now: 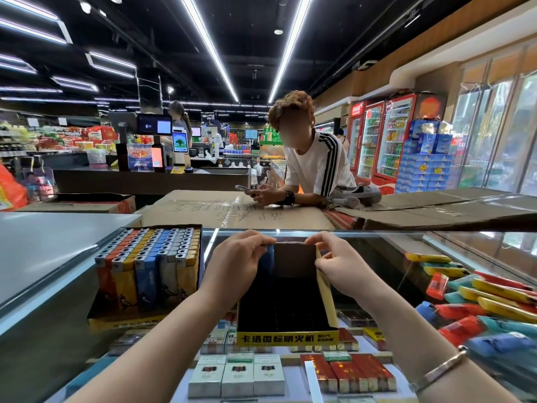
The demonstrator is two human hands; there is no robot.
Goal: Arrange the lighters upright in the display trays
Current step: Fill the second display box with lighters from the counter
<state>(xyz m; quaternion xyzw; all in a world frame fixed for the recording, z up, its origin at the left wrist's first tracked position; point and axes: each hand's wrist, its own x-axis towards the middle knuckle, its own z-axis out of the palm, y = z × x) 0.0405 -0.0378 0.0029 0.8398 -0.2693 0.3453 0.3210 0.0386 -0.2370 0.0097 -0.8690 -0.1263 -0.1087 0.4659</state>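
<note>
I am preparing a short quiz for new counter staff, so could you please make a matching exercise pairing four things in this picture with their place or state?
Things:
1. full tray of lighters
2. empty tray
3. loose lighters
4. cigarette packs

Place or state:
A. under the glass, inside the counter
B. held at its back rim by the left hand and right hand
C. lying flat in a heap at the right
D. standing on the counter at the left, lighters upright in rows

Pairs: 1-D, 2-B, 3-C, 4-A
</note>
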